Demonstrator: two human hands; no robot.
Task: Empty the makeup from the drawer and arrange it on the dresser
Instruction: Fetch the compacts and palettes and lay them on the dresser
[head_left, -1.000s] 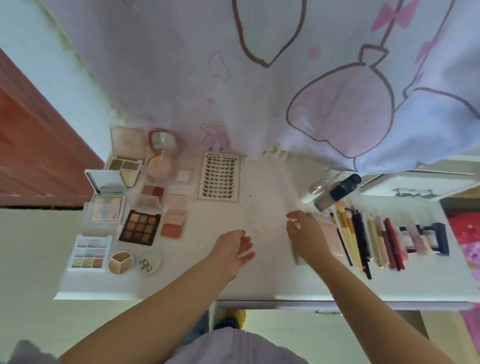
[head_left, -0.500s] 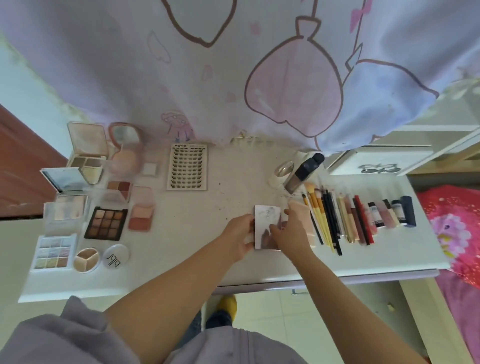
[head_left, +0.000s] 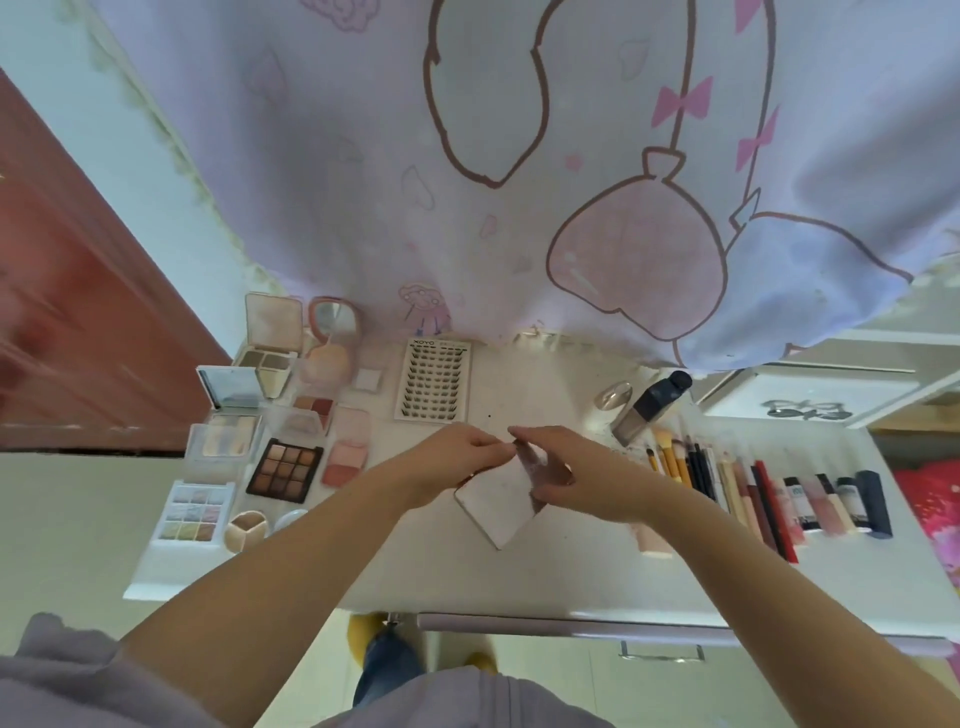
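We saw both hands over mid desk (head_left: 545, 582), working one flat pale compact (head_left: 496, 506). Left hand (head_left: 457, 457) had fingers curled, tips pinching the compact's raised lid edge at top. Right hand (head_left: 566, 470) gripped the same compact from the right side, fingers bent round its darker edge. Compact sat tilted, one corner pointing toward the desk's front edge; couldn't tell if it touched the desk or was held just above.

Left side of desk: open palettes in rows, incl. dark brown eyeshadow palette (head_left: 284, 470), pastel palette (head_left: 195, 512), pink blush pan (head_left: 345, 462), round 3-part pot (head_left: 247, 530), open compact w/ mirror lid (head_left: 231, 387), pink oval mirror compact (head_left: 335, 319). Lash card (head_left: 435, 382) lay flat behind the hands, apart from them.

Right side: foundation bottle w/ black cap (head_left: 652, 405) lying tilted, a small clear oval item (head_left: 613, 395) just beside it. Then row of brushes (head_left: 670, 457), pencils and lip tubes (head_left: 826, 501) side by side, running toward the desk's right end. A pink tube (head_left: 652, 540) lay near the right wrist.

Printed curtain (head_left: 519, 182) hung over the desk's back edge. Drawer (head_left: 623, 626) front w/ handle showed under the desk's front edge.
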